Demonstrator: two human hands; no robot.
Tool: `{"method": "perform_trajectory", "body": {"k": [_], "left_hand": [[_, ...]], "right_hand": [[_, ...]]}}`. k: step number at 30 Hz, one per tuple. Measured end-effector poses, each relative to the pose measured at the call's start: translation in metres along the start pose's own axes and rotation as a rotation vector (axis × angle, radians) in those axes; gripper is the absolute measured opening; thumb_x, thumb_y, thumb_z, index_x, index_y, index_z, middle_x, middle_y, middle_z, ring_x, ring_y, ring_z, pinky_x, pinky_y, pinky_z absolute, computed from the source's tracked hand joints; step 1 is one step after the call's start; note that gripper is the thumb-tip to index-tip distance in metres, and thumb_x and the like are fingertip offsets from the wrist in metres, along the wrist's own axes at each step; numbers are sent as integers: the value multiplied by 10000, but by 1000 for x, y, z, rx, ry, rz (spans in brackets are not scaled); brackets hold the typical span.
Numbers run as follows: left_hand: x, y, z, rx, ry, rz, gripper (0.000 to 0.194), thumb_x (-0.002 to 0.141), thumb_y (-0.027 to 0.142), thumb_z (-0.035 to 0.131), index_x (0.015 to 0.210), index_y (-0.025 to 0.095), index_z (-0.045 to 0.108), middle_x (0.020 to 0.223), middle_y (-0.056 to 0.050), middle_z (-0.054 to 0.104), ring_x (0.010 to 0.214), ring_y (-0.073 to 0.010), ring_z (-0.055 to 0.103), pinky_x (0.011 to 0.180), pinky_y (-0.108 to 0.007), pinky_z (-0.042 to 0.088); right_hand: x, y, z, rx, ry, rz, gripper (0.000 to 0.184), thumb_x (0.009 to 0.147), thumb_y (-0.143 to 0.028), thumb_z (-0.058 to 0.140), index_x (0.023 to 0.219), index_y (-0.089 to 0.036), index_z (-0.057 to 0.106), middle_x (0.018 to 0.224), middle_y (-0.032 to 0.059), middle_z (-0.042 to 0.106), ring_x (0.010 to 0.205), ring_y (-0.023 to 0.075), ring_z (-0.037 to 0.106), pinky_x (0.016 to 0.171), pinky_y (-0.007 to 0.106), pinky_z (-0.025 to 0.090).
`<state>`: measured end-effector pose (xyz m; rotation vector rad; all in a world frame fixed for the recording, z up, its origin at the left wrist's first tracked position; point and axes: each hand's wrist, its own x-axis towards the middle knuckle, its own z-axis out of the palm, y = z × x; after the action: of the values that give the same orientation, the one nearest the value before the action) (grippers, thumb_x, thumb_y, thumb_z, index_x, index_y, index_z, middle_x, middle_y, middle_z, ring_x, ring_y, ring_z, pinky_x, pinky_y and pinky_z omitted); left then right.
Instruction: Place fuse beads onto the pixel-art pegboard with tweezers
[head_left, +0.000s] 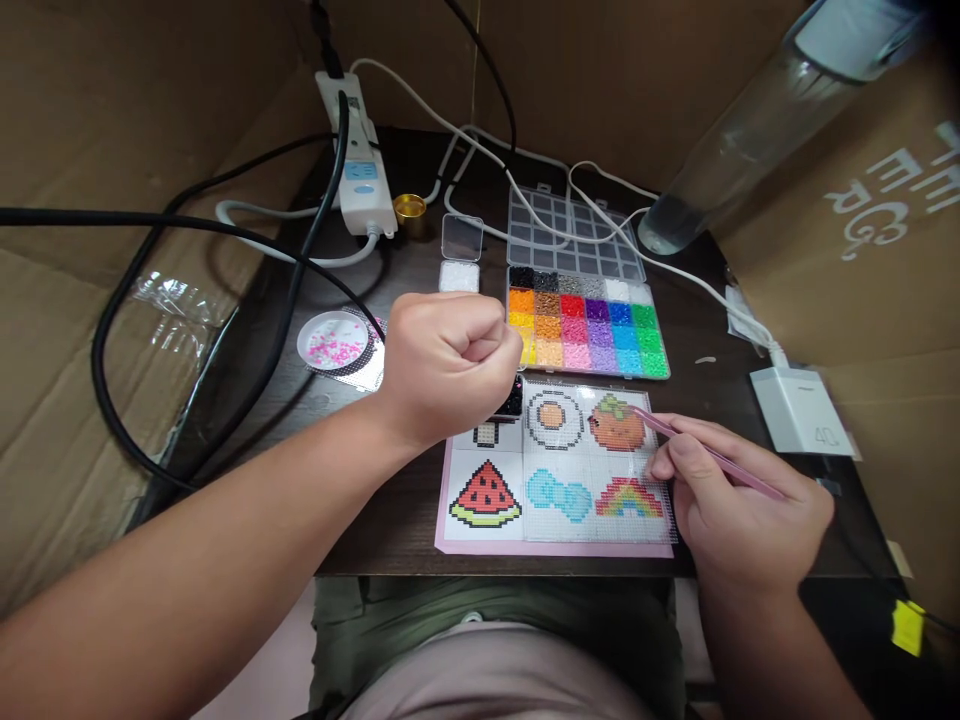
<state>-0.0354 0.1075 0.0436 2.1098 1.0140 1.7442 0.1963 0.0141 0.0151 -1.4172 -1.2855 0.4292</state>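
My right hand [742, 500] grips pink tweezers [712, 455]. Their tip is at the round orange fruit pattern with green leaves [616, 425], under a clear pegboard [589, 530]; I cannot tell whether they pinch a bead. Curled into a fist, my left hand [450, 365] is over the sheet's upper left; what it holds, if anything, is hidden. Partly covered below that fist is a small box of black beads [511, 398]. The pink-edged pattern sheet [555, 549] also shows a watermelon [485, 497], a fried egg, a blue bow and a rainbow.
Behind the sheet, an open bead case [589, 325] holds sorted colours. A white dish [334, 340] of pink beads and a small box of white beads [459, 277] stand left. Cables, a power strip [364, 190], a charger [799, 410] and a clear bottle [739, 150] surround them.
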Motion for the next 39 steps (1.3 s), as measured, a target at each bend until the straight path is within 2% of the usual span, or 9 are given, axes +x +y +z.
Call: {"method": "perform_trajectory", "body": {"k": [2,5,7,10,12,16,18,30,39], "left_hand": [[1,0,0,-7,13,24,457,617,-54,500,609,205,124,543,56,132,479,-84,128,408,-295,124],[2,0,-1,-17,23,38,442,600,-53,481,610,204,122,545,56,125,487,-84,124,410,-289,110],[2,1,-2,-22,27,31,439,604,-53,482,606,201,124,545,57,129,490,-81,126,417,-284,101],[3,2,-4,-31,29,25,441,617,-53,495,599,196,131,542,62,138,486,-71,135,426,-268,98],[2,2,-5,-34,29,32,442,625,-56,497,599,195,134,541,65,141,484,-65,140,431,-258,102],[1,3,-6,-31,22,62,448,643,-62,498,602,198,135,543,70,148,484,-59,148,434,-247,113],[1,3,-5,-31,21,71,445,650,-60,495,599,200,138,541,70,155,482,-58,154,432,-246,121],[2,2,-5,-30,22,103,431,662,-49,494,581,196,150,518,73,169,460,-61,163,426,-248,141],[2,2,-5,3,7,88,433,660,-29,494,581,203,136,510,73,152,465,-74,148,422,-261,138]], "right_hand": [[-3,-15,8,13,5,-8,134,858,-156,719,934,-227,803,843,39,760,534,114,628,464,272,540],[-8,-32,25,35,-138,-77,187,854,-123,715,961,-248,803,925,36,775,538,109,650,475,270,573],[-10,-36,37,44,-210,-87,211,860,-112,704,988,-249,800,866,21,777,556,114,668,559,285,616],[-12,-34,50,46,-220,-66,211,870,-100,685,989,-231,800,670,-10,732,620,132,695,735,321,641],[-14,-31,54,51,-222,-64,216,872,-96,675,997,-218,801,639,-8,722,624,135,697,733,314,641],[-17,-28,57,63,-248,-60,220,862,-100,676,1005,-207,805,857,55,789,574,125,693,526,247,608],[-17,-28,57,78,-253,-47,222,859,-102,677,1004,-211,806,916,65,796,559,120,691,492,235,596],[-17,-29,58,111,-278,-25,161,850,-119,676,904,-203,803,849,69,794,643,198,748,495,293,626],[-16,-31,58,112,-305,38,156,851,-118,669,895,-191,799,870,72,793,583,158,716,450,259,594]]}}
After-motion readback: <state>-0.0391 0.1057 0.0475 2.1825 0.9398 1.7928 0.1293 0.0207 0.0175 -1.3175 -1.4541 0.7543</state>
